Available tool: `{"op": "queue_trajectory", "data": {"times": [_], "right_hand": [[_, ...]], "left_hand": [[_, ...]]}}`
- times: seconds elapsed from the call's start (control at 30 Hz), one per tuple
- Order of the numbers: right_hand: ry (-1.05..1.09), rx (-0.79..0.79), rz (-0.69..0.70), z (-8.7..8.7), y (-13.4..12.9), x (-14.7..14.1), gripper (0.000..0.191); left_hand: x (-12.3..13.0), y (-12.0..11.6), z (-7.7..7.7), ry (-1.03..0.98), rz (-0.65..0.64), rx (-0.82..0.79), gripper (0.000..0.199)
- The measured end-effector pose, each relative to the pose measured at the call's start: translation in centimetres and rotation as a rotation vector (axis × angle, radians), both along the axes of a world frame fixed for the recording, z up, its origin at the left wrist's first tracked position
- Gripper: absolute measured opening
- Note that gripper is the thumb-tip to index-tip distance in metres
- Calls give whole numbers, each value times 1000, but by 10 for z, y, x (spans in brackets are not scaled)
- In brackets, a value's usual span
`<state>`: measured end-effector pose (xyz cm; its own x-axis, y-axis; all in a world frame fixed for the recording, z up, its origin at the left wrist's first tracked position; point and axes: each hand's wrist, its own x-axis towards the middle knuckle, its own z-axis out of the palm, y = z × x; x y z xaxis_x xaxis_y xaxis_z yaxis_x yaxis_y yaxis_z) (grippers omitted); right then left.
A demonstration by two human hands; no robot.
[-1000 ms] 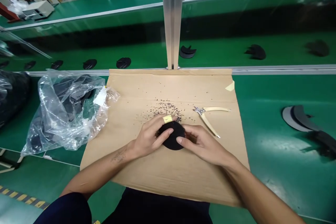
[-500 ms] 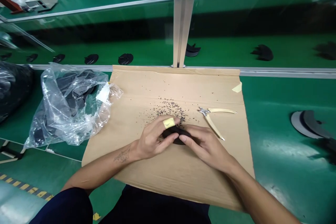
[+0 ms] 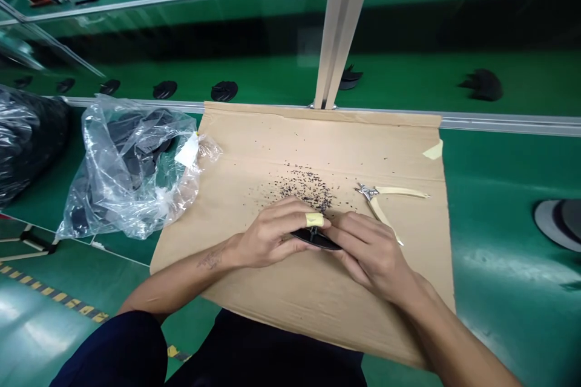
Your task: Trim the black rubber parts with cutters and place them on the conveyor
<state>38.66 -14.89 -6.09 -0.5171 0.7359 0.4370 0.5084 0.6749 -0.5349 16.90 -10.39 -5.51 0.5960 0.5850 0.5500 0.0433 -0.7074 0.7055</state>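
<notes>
Between both hands, just above the cardboard sheet (image 3: 290,296), is a thin black plastic part (image 3: 318,240) with a rounded edge and small raised bits on its upper side. My left hand (image 3: 281,233), with yellow tape around one finger, grips its left end, thumb below and fingers over the top. The right end is pinched by my right hand (image 3: 370,248). Fingers cover much of the part. Small black scraps (image 3: 306,187) are scattered beyond the hands. Right of them, side cutters (image 3: 374,193) with cream handles lie spread on the cardboard.
A clear plastic bag (image 3: 136,169) of black parts lies left of the cardboard, beside a dark bag (image 3: 27,139). Several black parts (image 3: 224,91) rest in a row on the green surface behind. A metal post (image 3: 342,30) rises at the back. Another part (image 3: 563,224) sits far right.
The black part has tilted, so its upper side with the raised bits now shows. My right fingers have closed further round its right end. The whole view has shifted slightly.
</notes>
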Motion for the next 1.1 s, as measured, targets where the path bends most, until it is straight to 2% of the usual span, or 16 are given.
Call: {"op": "queue_trajectory", "data": {"times": [0.17, 0.3, 0.47, 0.63, 0.73, 0.8, 0.9, 0.93, 1.0, 1.1], "right_hand": [[-1, 44, 3, 0, 1, -1, 16], [14, 51, 43, 2, 1, -1, 15], [8, 72, 22, 3, 1, 0, 17], [55, -5, 56, 2, 0, -1, 15], [142, -25, 73, 1, 1, -2, 13], [214, -49, 88, 2, 2, -2, 14], [317, -124, 101, 6, 5, -1, 15], [336, -155, 104, 7, 6, -1, 15], [341, -214, 117, 10, 7, -1, 13], [321, -258, 116, 12, 8, -2, 13]], "left_hand": [[-1, -1, -3, -43, 0, 54, 29], [-1, -2, -3, -77, 23, 52, 30], [0, -3, -2, -73, 5, 21, 30], [0, -3, -4, -90, 11, -1, 24], [-1, -1, -2, -89, -32, -40, 28], [-3, 0, 0, -105, -89, -134, 43], [-6, 1, 2, -130, -151, -433, 71], [-7, 1, 3, -141, -159, -533, 69], [-8, 2, 2, -162, -178, -665, 49], [-8, 3, 0, -181, -204, -736, 21]]}}
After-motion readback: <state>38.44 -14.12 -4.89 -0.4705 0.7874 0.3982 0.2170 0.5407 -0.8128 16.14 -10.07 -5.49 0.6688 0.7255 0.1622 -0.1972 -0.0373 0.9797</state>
